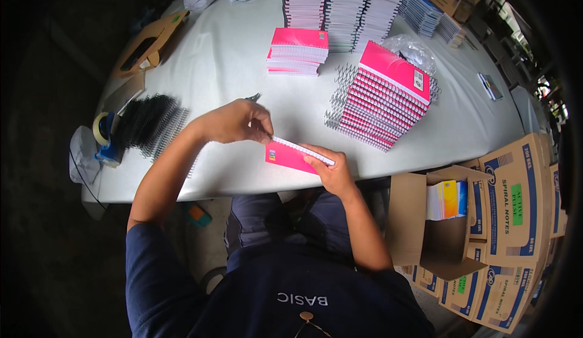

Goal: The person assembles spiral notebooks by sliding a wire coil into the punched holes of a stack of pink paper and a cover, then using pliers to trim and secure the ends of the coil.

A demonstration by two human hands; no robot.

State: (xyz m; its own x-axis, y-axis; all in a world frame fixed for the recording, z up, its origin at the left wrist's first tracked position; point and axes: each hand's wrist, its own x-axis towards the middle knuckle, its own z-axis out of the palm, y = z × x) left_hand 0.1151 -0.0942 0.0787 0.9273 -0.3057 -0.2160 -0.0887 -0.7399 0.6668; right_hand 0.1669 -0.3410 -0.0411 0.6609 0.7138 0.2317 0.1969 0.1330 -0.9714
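A pink notebook [290, 157] with a white punched edge is tilted up over the table's near edge. My right hand [331, 171] grips its right end, thumb on the cover. At the notebook's far left corner, my left hand [243, 122] is closed in a pinch by the end of the punched edge; whatever its fingertips hold is too small to make out. Just beyond that hand, a dark tool tip [254, 97] shows on the table. A low stack of pink notebooks [297, 51] lies ahead. To its right stands a taller pink stack [387, 95], with wire coils sticking out.
Black spiral coils [155, 122] lie in a heap at left, beside a blue tape dispenser [108, 140]. Tall notebook stacks [346, 10] stand at the back. Right of my legs, an open carton [405, 219] holds yellow and blue notebooks, next to stacked cartons [516, 198].
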